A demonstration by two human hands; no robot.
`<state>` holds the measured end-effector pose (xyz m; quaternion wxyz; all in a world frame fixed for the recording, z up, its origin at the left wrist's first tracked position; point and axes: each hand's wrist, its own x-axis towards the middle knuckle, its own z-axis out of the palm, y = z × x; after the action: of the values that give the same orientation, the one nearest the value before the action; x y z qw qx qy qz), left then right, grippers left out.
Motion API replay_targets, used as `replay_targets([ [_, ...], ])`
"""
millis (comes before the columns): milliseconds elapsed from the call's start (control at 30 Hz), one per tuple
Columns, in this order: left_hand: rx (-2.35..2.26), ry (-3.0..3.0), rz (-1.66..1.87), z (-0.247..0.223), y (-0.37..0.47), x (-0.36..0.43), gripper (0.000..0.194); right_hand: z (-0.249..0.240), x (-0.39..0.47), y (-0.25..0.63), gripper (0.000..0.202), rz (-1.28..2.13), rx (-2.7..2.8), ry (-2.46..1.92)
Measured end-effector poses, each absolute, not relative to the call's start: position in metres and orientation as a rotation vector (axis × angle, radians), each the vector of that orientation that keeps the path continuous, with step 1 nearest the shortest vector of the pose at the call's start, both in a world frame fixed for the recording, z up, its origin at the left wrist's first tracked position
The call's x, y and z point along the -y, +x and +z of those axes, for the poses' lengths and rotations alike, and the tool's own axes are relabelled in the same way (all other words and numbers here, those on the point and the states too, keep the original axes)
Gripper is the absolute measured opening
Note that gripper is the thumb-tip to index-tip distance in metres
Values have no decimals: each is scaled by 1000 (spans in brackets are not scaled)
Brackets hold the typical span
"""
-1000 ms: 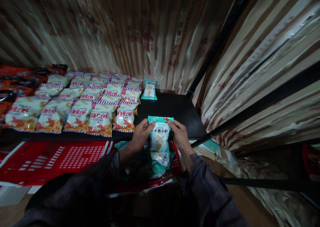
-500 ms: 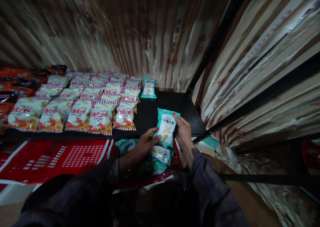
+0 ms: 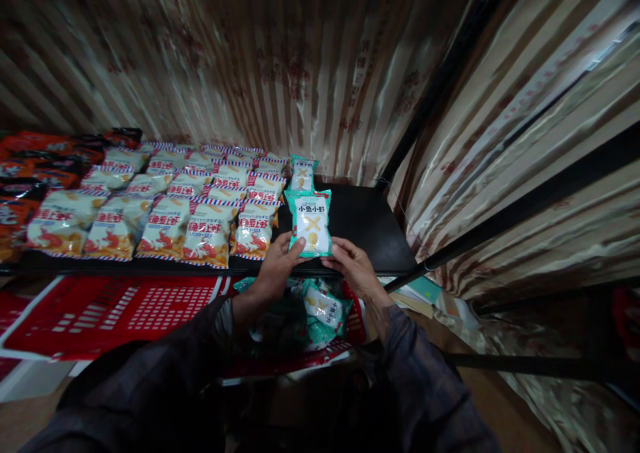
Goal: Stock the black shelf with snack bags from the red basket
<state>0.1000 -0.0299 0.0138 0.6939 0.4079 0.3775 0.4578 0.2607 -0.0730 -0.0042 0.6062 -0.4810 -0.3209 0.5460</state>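
A green-and-white snack bag [image 3: 312, 224] is held upright between my two hands over the black shelf [image 3: 370, 226]. My left hand [image 3: 281, 260] grips its lower left corner, thumb on the front. At the lower right corner, my right hand [image 3: 354, 264] pinches the edge. Just behind it, a second green snack bag [image 3: 303, 173] stands near the back of the shelf, partly covered. To the left are rows of white-and-orange snack bags [image 3: 210, 233]. Below my hands, more green snack bags [image 3: 324, 308] lie in a red basket [image 3: 356, 310].
Orange-and-black bags [image 3: 20, 206] fill the shelf's far left. A red perforated plastic panel [image 3: 150, 306] lies below the shelf's front edge. Black metal bars [image 3: 500, 203] frame the right side, and striped curtains [image 3: 320, 73] hang behind and to the right.
Both hands have carried the green bag left and away from me, from above the basket to over the shelf. My right hand's grip has shifted from its upper right edge to the bottom corner.
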Motion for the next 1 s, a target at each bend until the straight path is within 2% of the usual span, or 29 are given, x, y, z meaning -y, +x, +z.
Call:
replay_targets([
  [200, -842, 880, 994, 15, 98, 34, 51, -11, 71, 256, 41, 1265, 753, -1083],
  [600, -882, 895, 971, 24, 95, 35, 30, 0, 76, 255, 40, 1283, 653, -1004],
  [1000, -866, 947, 953, 20, 93, 33, 38, -4, 77, 257, 44, 1255, 782, -995],
])
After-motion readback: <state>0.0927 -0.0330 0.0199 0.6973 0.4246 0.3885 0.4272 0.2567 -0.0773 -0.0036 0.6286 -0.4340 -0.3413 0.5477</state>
